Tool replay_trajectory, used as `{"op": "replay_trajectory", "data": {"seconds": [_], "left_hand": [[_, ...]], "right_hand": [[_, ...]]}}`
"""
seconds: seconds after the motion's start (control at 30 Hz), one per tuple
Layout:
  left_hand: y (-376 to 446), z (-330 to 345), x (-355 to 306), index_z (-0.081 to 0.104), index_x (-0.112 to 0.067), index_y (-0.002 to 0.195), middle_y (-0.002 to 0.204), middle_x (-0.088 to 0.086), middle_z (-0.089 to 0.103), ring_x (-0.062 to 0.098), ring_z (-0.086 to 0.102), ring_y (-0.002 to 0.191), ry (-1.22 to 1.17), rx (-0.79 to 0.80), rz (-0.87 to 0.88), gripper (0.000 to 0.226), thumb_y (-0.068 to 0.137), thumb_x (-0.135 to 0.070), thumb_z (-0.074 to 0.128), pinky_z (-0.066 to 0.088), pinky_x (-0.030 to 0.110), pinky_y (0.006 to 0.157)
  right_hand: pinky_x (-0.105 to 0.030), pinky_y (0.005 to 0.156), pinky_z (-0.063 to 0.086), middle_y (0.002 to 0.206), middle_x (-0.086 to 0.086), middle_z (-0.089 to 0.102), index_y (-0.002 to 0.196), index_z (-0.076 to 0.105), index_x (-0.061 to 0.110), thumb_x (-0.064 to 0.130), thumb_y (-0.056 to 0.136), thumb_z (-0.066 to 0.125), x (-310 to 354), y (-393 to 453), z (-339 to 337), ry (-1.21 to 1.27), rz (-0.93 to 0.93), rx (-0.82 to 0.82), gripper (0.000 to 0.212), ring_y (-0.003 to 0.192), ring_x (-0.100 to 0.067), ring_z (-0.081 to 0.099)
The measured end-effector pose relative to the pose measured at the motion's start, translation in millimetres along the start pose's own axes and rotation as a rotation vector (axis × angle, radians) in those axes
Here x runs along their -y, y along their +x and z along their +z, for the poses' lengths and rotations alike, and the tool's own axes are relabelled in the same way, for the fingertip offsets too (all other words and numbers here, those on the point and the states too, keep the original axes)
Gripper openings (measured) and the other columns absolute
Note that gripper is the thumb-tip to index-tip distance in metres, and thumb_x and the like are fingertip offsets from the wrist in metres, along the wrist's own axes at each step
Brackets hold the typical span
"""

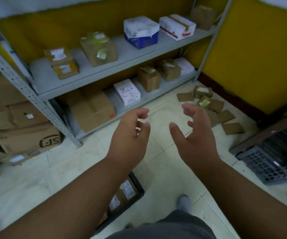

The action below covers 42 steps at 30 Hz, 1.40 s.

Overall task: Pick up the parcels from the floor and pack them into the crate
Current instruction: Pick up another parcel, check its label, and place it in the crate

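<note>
Several small brown cardboard parcels (pixel 216 107) lie scattered on the pale tiled floor at the right, near the yellow wall. My left hand (pixel 130 135) and my right hand (pixel 192 131) are stretched out in front of me above the floor, fingers loosely curled, holding nothing. My right hand's fingertips are just short of the parcel pile. A dark crate (pixel 136 181) holding labelled brown parcels sits under my left forearm, partly hidden. A blue-grey lattice crate (pixel 259 163) stands at the right edge.
A grey metal shelf rack (pixel 105 69) with boxes on two levels fills the left and back. Large cardboard boxes (pixel 27 137) are stacked on the floor at the left. My foot (pixel 184 202) stands on the tiles below.
</note>
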<state>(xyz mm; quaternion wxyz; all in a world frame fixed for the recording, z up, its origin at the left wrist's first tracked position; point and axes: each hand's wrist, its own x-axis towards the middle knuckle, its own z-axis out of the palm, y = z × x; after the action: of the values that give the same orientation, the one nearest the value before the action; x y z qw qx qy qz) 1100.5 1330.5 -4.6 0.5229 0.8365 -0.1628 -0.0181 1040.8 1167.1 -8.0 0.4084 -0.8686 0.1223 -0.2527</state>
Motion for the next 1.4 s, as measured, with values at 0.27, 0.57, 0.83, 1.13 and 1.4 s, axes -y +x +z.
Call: {"op": "replay_trajectory", "data": {"seconds": [0.27, 0.57, 0.83, 1.13, 1.4], "left_hand": [[57, 132, -64, 0.053, -0.044, 0.119, 0.115, -0.025, 0.056, -0.016, 0.05, 0.1, -0.021, 0.095, 0.062, 0.028, 0.099, -0.025, 0.056, 0.043, 0.001, 0.067], [127, 277, -125, 0.055, -0.041, 0.119, 0.114, -0.026, 0.057, -0.014, 0.053, 0.098, -0.068, 0.205, 0.12, 0.029, 0.097, -0.022, 0.058, 0.043, 0.003, 0.069], [233, 326, -104, 0.055, -0.038, 0.117, 0.113, -0.022, 0.057, -0.013, 0.053, 0.096, -0.059, 0.258, 0.089, 0.027, 0.096, -0.02, 0.058, 0.046, 0.014, 0.07], [411, 377, -88, 0.054, -0.037, 0.116, 0.111, -0.015, 0.058, -0.012, 0.053, 0.1, -0.074, 0.444, 0.23, 0.028, 0.094, -0.02, 0.059, 0.043, 0.014, 0.071], [512, 426, -72, 0.052, -0.042, 0.115, 0.112, -0.017, 0.058, -0.013, 0.052, 0.098, -0.038, 0.553, 0.219, 0.032, 0.094, -0.02, 0.059, 0.041, 0.013, 0.068]], "right_hand": [[-0.044, 0.098, 0.052, 0.129, 0.005, 0.053, 0.135, 0.047, 0.021, 0.042, 0.086, 0.068, -90, 58, -114, -0.003, 0.143, -0.168, 0.057, 0.118, -0.011, 0.055], [-0.006, 0.081, 0.036, 0.114, 0.027, 0.046, 0.13, 0.044, 0.035, 0.047, 0.083, 0.068, -186, 127, -211, -0.068, 0.214, -0.189, 0.054, 0.109, 0.022, 0.044], [-0.006, 0.079, 0.036, 0.116, 0.026, 0.043, 0.131, 0.042, 0.038, 0.048, 0.082, 0.07, -234, 205, -193, -0.061, 0.291, -0.196, 0.057, 0.107, 0.025, 0.04], [-0.003, 0.083, 0.037, 0.114, 0.036, 0.044, 0.119, 0.036, 0.055, 0.038, 0.084, 0.075, -264, 352, -169, -0.117, 0.335, -0.278, 0.055, 0.114, 0.016, 0.045], [-0.006, 0.083, 0.035, 0.113, 0.045, 0.043, 0.107, 0.032, 0.077, 0.042, 0.081, 0.072, -304, 429, -150, -0.137, 0.426, -0.338, 0.059, 0.112, 0.016, 0.045]]}}
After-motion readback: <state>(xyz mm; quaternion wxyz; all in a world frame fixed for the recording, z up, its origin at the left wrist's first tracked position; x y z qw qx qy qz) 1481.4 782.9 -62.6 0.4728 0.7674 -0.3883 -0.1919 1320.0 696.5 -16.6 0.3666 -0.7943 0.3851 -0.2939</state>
